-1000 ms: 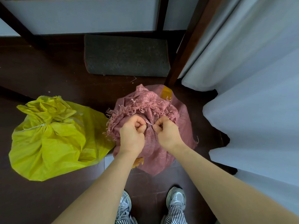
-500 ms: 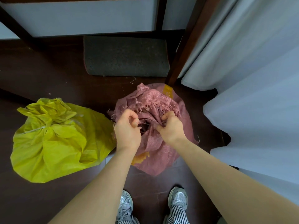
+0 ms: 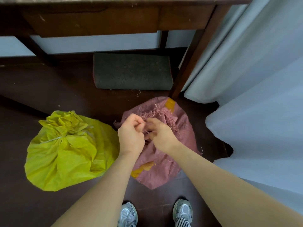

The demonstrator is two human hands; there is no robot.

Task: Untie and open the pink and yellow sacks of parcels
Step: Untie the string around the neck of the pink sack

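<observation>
The pink woven sack (image 3: 183, 128) stands on the dark floor just in front of my feet, its frayed mouth bunched at the top. My left hand (image 3: 131, 135) is closed in a fist at the sack's neck, pinching something thin I cannot make out. My right hand (image 3: 159, 136) is blurred right beside it, its fingers curled into the bunched pink fabric. The yellow sack (image 3: 65, 153) sits to the left, its neck still gathered and bound with a pale string (image 3: 50, 140).
A dark grey mat (image 3: 132, 71) lies behind the sacks under a wooden table (image 3: 98, 22), whose leg (image 3: 190, 63) comes down just behind the pink sack. White curtains (image 3: 254, 79) hang close on the right. My two shoes (image 3: 155, 213) are at the bottom.
The camera has tilted up, showing the table. Both hands stayed at the pink sack's neck, shifting from pulling apart to working close together; the mouth looks looser and flatter.
</observation>
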